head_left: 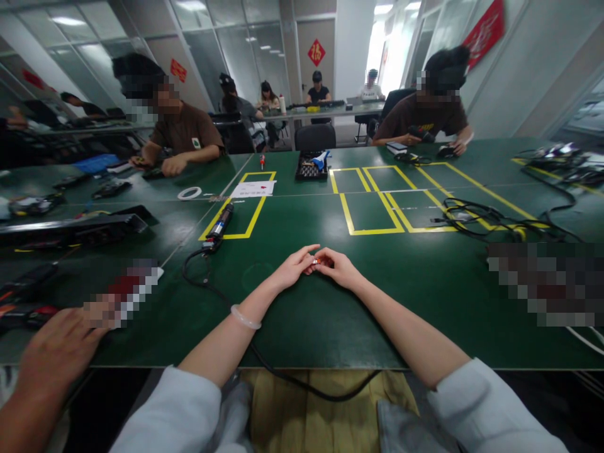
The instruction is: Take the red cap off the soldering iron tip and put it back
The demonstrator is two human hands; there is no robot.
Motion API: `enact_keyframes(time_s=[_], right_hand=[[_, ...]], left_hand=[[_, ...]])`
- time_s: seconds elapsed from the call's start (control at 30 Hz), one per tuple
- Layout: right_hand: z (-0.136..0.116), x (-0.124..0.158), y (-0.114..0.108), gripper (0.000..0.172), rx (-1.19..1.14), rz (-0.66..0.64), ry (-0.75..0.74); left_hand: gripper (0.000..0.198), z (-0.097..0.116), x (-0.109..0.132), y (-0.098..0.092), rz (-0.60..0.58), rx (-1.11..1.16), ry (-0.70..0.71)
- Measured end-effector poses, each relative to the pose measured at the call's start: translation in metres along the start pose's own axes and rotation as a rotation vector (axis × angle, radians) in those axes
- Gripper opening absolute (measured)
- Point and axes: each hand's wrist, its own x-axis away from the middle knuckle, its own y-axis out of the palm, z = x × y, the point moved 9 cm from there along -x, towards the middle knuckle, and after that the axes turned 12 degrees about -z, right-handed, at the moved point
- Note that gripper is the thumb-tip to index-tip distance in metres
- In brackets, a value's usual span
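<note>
My left hand (pixel 295 267) and my right hand (pixel 336 267) meet over the middle of the green table (pixel 358 314). Both sets of fingertips pinch a small red and silver part (pixel 316 260) between them; it is too small to name. A pale bangle (pixel 245 318) circles my left wrist. A dark electric screwdriver (pixel 221 224) lies to the left inside a yellow taped box, its black cable (pixel 207 286) running back toward me and off the table edge.
Another person's hand (pixel 59 349) rests at the near left edge. A black parts tray (pixel 311 167) and a white sheet (pixel 253 188) lie farther back. Tangled black cables (pixel 486 220) sit at the right. Two people work at the far side.
</note>
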Motion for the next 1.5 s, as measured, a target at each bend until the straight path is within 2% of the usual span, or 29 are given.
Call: enact_keyframes(time_s=[0.17, 0.3, 0.4, 0.53, 0.63, 0.7, 0.9, 1.0, 1.07, 1.17, 1.27, 1.37, 1.43, 1.5], right_hand=[[0.012, -0.001, -0.006, 0.023, 0.003, 0.079, 0.049], [0.018, -0.001, -0.009, 0.028, -0.035, 0.096, 0.108], [0.015, -0.002, -0.012, 0.031, 0.045, 0.092, 0.12], [0.015, -0.002, -0.01, 0.037, 0.072, 0.063, 0.127], [0.018, -0.001, -0.01, 0.029, -0.059, 0.105, 0.109], [0.017, 0.0, -0.008, 0.032, -0.118, 0.111, 0.078], [0.013, 0.0, -0.008, 0.024, -0.008, 0.098, 0.087], [0.013, 0.0, -0.009, 0.025, 0.002, 0.111, 0.108], [0.014, 0.0, -0.009, 0.025, -0.004, 0.109, 0.116], [0.013, 0.0, -0.008, 0.025, -0.013, 0.096, 0.12], [0.011, 0.001, -0.006, 0.024, -0.028, 0.083, 0.12], [0.012, 0.0, -0.005, 0.024, -0.043, 0.065, 0.121], [0.013, 0.0, -0.004, 0.023, -0.043, 0.056, 0.119], [0.014, 0.0, -0.004, 0.022, -0.039, 0.052, 0.117]], left_hand=[[0.046, -0.002, 0.001, -0.006, 0.042, -0.065, 0.022], [0.035, 0.015, 0.007, -0.004, 0.07, -0.264, 0.097], [0.031, 0.026, 0.011, 0.0, 0.106, -0.405, 0.129], [0.024, 0.029, 0.012, 0.0, 0.138, -0.506, 0.105], [0.024, 0.025, 0.011, -0.005, 0.155, -0.509, 0.072], [0.024, 0.022, 0.012, -0.007, 0.159, -0.504, 0.059], [0.027, 0.019, 0.012, -0.006, 0.115, -0.503, 0.04], [0.032, 0.024, 0.014, -0.016, 0.119, -0.552, 0.027], [0.035, 0.028, 0.018, -0.037, 0.19, -0.63, 0.013], [0.037, 0.03, 0.031, -0.087, 0.358, -0.843, -0.078], [0.045, 0.022, 0.057, -0.148, 0.567, -1.088, -0.291], [0.061, 0.009, 0.091, -0.206, 0.74, -1.211, -0.51], [0.071, -0.006, 0.112, -0.241, 0.787, -1.202, -0.66], [0.076, -0.025, 0.128, -0.269, 0.759, -1.161, -0.791]])
